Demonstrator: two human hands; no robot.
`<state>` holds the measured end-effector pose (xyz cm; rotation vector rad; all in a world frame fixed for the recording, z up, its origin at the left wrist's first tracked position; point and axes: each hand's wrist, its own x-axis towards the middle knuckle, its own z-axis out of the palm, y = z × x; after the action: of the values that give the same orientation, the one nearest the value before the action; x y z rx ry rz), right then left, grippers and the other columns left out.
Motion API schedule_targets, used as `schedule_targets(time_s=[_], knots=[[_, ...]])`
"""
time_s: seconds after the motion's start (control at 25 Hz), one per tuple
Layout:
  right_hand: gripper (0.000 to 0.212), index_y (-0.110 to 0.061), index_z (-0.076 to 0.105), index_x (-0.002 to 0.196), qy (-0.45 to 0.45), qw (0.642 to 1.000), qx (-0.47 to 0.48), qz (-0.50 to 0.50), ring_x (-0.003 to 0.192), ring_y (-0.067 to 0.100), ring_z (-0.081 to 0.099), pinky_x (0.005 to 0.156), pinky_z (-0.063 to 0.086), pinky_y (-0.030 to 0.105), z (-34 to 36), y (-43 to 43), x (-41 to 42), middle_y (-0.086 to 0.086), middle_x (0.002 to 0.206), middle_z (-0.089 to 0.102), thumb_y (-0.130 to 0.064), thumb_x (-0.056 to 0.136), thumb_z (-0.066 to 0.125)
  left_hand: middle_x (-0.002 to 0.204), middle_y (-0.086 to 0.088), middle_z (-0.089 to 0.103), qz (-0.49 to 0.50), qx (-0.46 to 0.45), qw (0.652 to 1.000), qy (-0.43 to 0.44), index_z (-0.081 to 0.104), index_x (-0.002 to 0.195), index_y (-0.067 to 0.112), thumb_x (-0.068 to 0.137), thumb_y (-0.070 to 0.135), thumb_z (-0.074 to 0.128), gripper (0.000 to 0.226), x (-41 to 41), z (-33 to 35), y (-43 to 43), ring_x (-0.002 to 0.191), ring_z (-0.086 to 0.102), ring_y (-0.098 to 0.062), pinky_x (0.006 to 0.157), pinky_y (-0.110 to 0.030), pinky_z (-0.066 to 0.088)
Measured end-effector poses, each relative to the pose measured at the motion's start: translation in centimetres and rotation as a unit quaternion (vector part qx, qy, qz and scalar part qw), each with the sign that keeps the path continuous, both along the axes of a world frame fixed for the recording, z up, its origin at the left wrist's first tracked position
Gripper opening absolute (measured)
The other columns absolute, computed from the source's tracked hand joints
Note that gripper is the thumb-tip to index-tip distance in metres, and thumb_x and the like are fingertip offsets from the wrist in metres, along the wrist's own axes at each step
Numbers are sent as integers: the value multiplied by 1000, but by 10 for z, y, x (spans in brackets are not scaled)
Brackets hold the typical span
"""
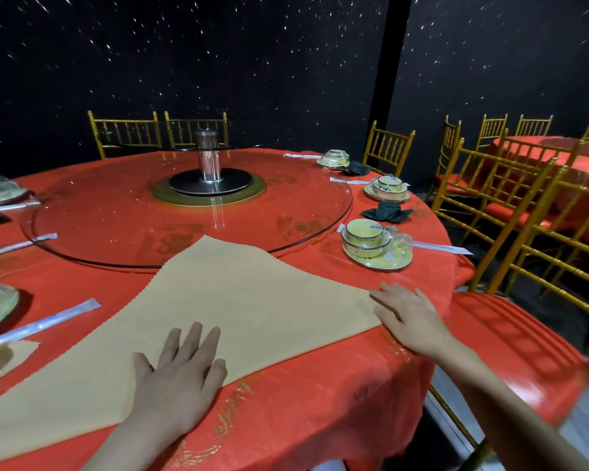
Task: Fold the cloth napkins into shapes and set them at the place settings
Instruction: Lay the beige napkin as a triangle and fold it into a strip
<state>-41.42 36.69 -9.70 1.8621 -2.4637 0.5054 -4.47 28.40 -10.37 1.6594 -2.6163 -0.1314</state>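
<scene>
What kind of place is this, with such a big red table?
Probably a restaurant banquet room: a glass turntable on the round red table, wrapped bowl sets and gold chairs.

tan napkin (238,300), red tablecloth (320,402), gold chairs (388,147)

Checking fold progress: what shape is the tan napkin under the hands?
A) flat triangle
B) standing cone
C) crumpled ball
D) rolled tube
A: the tan napkin lies flat as a triangle on the red tablecloth, left hand and right hand resting flat on it.
</scene>
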Motion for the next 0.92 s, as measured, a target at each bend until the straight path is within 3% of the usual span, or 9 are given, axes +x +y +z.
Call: schedule_targets(time_s=[0.12, 0.24, 0.32, 0.4, 0.48, 0.6, 0.72, 0.8, 0.92], knots=[[55, -38, 19, 147, 11, 989, 145, -9, 146, 14, 1, 117, -5, 45, -5, 2, 4, -7, 158, 8, -56, 95, 18, 158, 9, -8, -1, 10, 1000, 10, -1, 148, 43, 94, 57, 12, 57, -1, 1, -2, 145, -11, -18, 108, -54, 11], [87, -42, 13, 147, 33, 993, 105, 33, 144, 7, -6, 115, -13, 36, 3, 5, 14, -10, 157, 5, -82, 72, -5, 157, 10, -8, -38, 23, 995, 87, 5, 149, 39, 80, 77, 8, 79, 7, 5, -4, 145, -10, -13, 114, -45, 7], [92, -46, 11, 144, 28, 991, 80, 108, 139, -3, -13, 110, -20, 23, 13, 0, 42, -16, 154, 3, -88, 64, -7, 152, 18, 3, -85, 8, 986, 144, 16, 148, 36, 69, 89, 7, 95, 24, 9, -5, 145, -1, -7, 116, -28, 7], [92, -45, 7, 144, 35, 978, 82, 187, 135, -8, -19, 106, -24, 17, 19, -5, 82, -17, 153, -3, -86, 65, -13, 147, 23, 11, -135, -8, 982, 131, 26, 145, 39, 71, 89, 8, 91, 40, 10, 0, 143, 11, -5, 114, -20, 8], [92, -39, 3, 147, 50, 961, 89, 258, 134, -8, -24, 107, -23, 17, 18, -10, 130, -18, 151, -11, -79, 67, -19, 151, 24, 10, -157, -13, 983, 89, 23, 144, 46, 74, 83, -4, 84, 47, 9, 11, 145, 9, -9, 115, -30, 5], [92, -27, 0, 150, 63, 940, 83, 326, 139, 2, -23, 112, -17, 26, 9, -15, 197, -14, 150, -17, -70, 71, -19, 155, 18, -8, -147, 4, 989, 19, -2, 144, 51, 69, 75, -16, 81, 43, 6, 25, 145, -11, -16, 113, -50, -5], [92, -22, -6, 150, 76, 937, 102, 324, 141, 8, -23, 112, -14, 28, -5, -16, 221, -12, 151, -18, -69, 72, -17, 155, 17, -15, -151, 21, 988, -12, -9, 145, 47, 69, 72, -13, 80, 48, 7, 24, 143, -19, -16, 112, -54, -9], [84, -18, 6, 151, 99, 942, 81, 309, 144, 13, -7, 112, -4, 27, -7, -16, 218, -7, 155, -2, -66, 84, -11, 155, 18, -16, -147, 24, 989, -19, -9, 145, 48, 71, 72, -11, 78, 65, 8, 20, 142, -20, -13, 113, -55, -9], [62, -18, 39, 143, 124, 946, 118, 275, 136, 13, 33, 103, 22, 31, -13, -15, 215, -5, 145, 43, -54, 100, 11, 154, 19, -15, -124, 22, 992, -32, -8, 144, 51, 74, 73, -8, 73, 108, 6, 14, 142, -21, -12, 113, -54, -9]])
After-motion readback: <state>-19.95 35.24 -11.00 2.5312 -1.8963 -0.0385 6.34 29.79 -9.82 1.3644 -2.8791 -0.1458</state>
